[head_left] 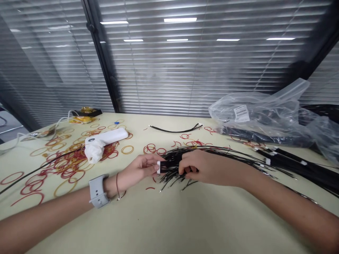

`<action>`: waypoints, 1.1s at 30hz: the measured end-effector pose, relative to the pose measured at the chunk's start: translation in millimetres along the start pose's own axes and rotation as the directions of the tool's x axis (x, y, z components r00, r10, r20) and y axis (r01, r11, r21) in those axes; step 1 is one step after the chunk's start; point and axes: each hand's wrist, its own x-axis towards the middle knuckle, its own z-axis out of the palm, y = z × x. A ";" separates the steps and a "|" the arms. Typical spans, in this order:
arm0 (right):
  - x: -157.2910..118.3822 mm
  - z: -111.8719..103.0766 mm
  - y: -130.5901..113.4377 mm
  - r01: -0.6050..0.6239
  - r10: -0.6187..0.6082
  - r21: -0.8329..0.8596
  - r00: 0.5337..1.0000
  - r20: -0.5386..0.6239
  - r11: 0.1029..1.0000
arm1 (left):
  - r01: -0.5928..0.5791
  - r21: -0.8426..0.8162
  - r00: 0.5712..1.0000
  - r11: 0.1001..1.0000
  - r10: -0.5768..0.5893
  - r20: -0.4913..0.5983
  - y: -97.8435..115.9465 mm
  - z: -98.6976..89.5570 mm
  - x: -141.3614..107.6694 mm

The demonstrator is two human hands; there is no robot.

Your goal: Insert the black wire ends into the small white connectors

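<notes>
My left hand [144, 166] pinches a white connector [159, 167] at the end of some black cables, thumb towards me and fingers behind. Just right of it, my right hand [203, 167] is closed with curled fingers over the same black cables [171, 163]; its fingertips are partly hidden. Beneath both hands, a loose pile of thin black cables [169, 178] fans out on the table, with small metal tips at the near ends. The pile stretches away to the right behind my right wrist.
Red and yellow rubber bands [71, 158] lie scattered on the left around a white handheld device [106, 139]. One black cable [174, 131] lies apart at the back. Clear plastic bags [259, 113] and sleeved cable bundles [296, 165] occupy the right, before window blinds [164, 77].
</notes>
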 end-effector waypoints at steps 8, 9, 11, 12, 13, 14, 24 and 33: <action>2.0 21.7 3.3 0.013 -0.019 -0.303 1.000 -0.017 0.953 | 0.025 -0.022 0.999 0.999 -0.025 -0.030 0.2 -0.8 0.3; 2.4 23.8 3.8 0.006 -0.014 -0.356 1.000 -0.020 0.935 | 0.030 -0.023 0.999 0.999 -0.031 -0.040 1.0 -0.5 0.0; 3.0 25.9 4.5 0.001 -0.010 -0.452 1.000 -0.018 0.892 | 0.045 -0.020 0.998 0.999 -0.046 -0.053 2.3 0.2 -0.7; 3.1 25.6 4.5 -0.001 -0.007 -0.483 1.000 -0.013 0.875 | 0.052 -0.016 0.997 0.999 -0.053 -0.055 2.5 0.4 -0.9; 3.1 24.3 4.1 -0.002 0.000 -0.495 1.000 -0.004 0.869 | 0.056 -0.012 0.997 0.998 -0.057 -0.056 2.6 0.5 -1.1; 3.0 22.2 3.3 -0.002 0.007 -0.482 1.000 0.008 0.876 | 0.056 -0.010 0.997 0.998 -0.057 -0.057 2.4 0.5 -1.1; 13.7 27.9 -19.3 -0.061 0.100 0.189 0.974 -0.205 0.980 | 0.009 -0.007 1.000 1.000 -0.009 -0.027 1.9 -0.3 1.4; 17.2 63.7 -2.2 -0.137 0.175 0.115 0.879 -0.444 0.984 | 0.004 -0.069 0.993 0.998 -0.012 -0.119 -3.2 -2.9 2.1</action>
